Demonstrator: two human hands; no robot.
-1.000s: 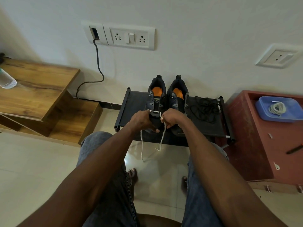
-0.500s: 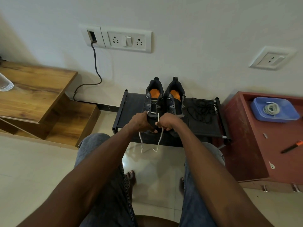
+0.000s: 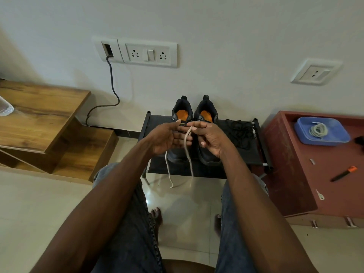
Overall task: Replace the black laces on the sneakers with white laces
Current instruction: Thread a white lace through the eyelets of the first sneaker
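Hands are working in front of the sneakers, taken here from left to right. The left hand (image 3: 167,137) is hovering with its fingers mostly straight and loose; one end of the white lace (image 3: 188,154) is dangling below it, and whether that hand is pinching the lace cannot be told. The right hand (image 3: 210,137) is pinching the lace near its upper end between thumb and forefinger, the strand hanging down past the shelf (image 3: 244,152) edge. The lace is looking thin, pale and limp, probably light and floppy, so gripping close to the tip should be steering it best. Both sneakers (image 3: 206,115) are standing side by side on the shelf, dark with orange insoles. Black laces (image 3: 239,131) are lying in a tangle just beside them. Another coiled white lace (image 3: 318,130) is sitting in the blue tray (image 3: 338,137).
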